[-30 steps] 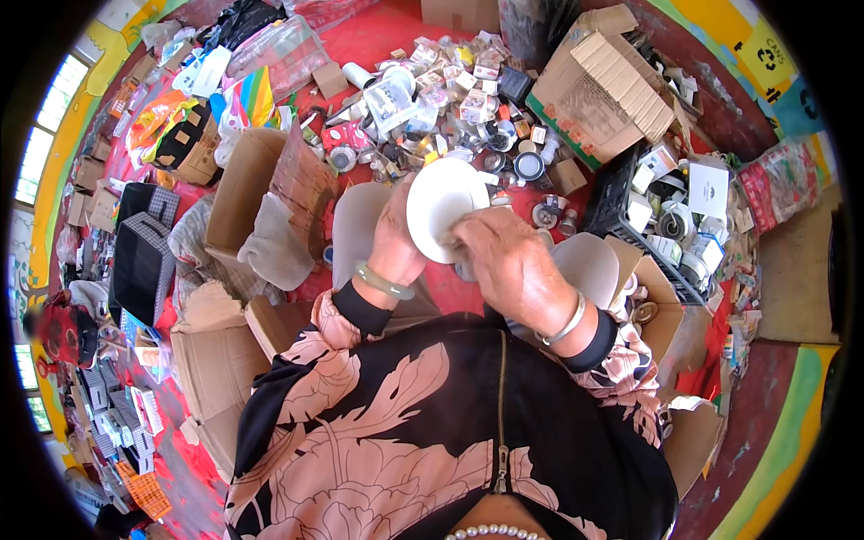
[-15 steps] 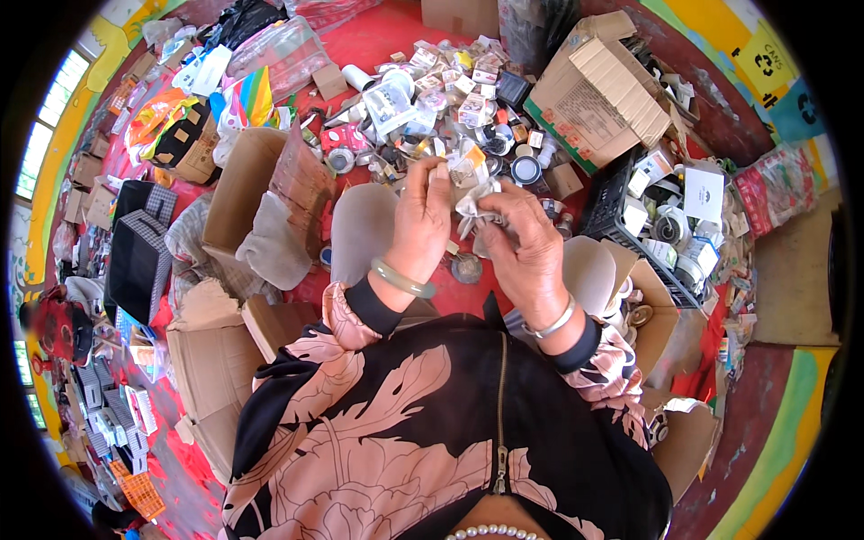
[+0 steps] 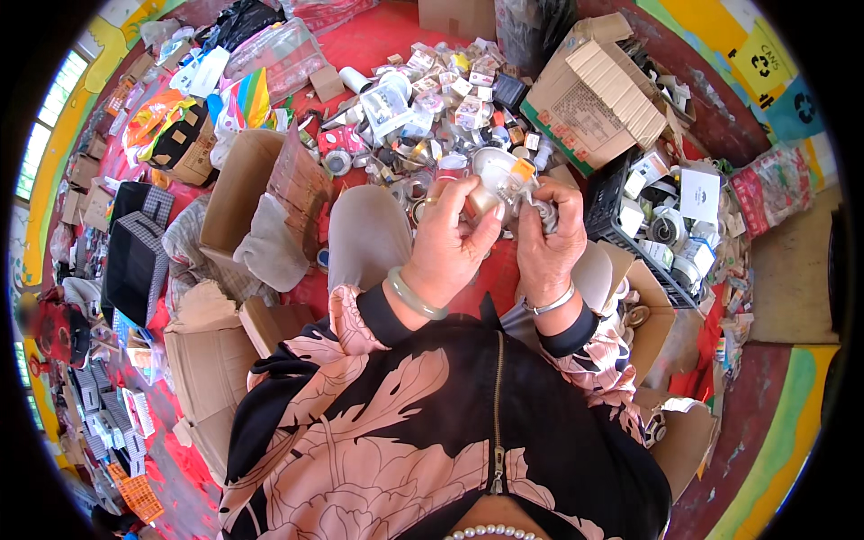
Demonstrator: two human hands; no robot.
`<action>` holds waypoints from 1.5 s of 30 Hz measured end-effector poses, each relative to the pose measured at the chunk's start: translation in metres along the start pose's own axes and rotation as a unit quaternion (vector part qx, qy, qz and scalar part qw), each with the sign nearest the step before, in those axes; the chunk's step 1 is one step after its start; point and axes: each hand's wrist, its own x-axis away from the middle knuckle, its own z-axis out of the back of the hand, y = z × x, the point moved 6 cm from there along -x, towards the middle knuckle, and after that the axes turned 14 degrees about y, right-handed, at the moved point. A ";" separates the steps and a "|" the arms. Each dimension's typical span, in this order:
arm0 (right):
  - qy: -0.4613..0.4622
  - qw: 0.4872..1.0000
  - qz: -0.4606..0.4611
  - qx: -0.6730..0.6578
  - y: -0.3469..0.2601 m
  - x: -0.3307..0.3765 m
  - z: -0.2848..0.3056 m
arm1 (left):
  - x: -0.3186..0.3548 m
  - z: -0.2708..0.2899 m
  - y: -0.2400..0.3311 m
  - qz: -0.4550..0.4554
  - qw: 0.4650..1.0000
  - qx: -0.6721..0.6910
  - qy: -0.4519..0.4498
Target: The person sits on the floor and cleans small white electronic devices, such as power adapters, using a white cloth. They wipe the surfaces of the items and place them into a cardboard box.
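My left hand (image 3: pixel 447 236), with a pale bangle at its wrist, pinches a small cream-coloured piece (image 3: pixel 484 200) between thumb and fingers. What kind of piece it is cannot be made out. Close beside it, my right hand (image 3: pixel 551 247) is closed on a crumpled greyish-white cloth (image 3: pixel 543 212), which bunches up between the fingers. Just beyond the fingertips shows a rounded white thing (image 3: pixel 491 166), along with clear, crinkled material and an orange patch. Whether these are held or lie on the pile I cannot tell.
Ahead lies a heap of small boxes, jars and lids (image 3: pixel 432 99) on the red floor. A black crate (image 3: pixel 621 216) full of containers stands at the right, below a tilted carton (image 3: pixel 585 99). Open cardboard boxes (image 3: pixel 238 193) and black baskets (image 3: pixel 135 261) are at the left.
Both hands have shifted a little to the right. The cream piece now shows at my left fingertips; the cloth is more bunched inside my right hand.
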 end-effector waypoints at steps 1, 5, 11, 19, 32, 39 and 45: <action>-0.002 1.000 0.019 0.010 0.000 -0.001 0.000 | 0.000 0.000 0.001 0.009 1.000 -0.006 -0.003; -0.012 0.996 -0.090 0.007 0.014 -0.021 0.010 | -0.001 0.008 0.004 -0.012 0.999 -0.029 -0.040; -0.148 0.890 -0.355 -0.246 0.050 -0.009 0.000 | -0.025 0.016 -0.016 0.037 0.994 0.014 -0.098; -0.207 0.916 -0.263 -0.220 0.028 -0.003 -0.011 | -0.004 0.007 -0.023 0.181 0.972 0.120 -0.086; -0.079 0.859 -0.374 -0.341 0.026 0.048 -0.008 | 0.002 0.022 -0.019 0.265 0.927 0.262 0.037; -0.182 0.900 -0.322 -0.232 0.019 0.007 -0.007 | -0.007 0.025 -0.005 0.121 0.987 0.078 -0.071; -0.378 0.912 -0.133 -0.088 -0.007 -0.020 -0.014 | -0.001 0.015 0.008 0.016 0.982 -0.047 -0.184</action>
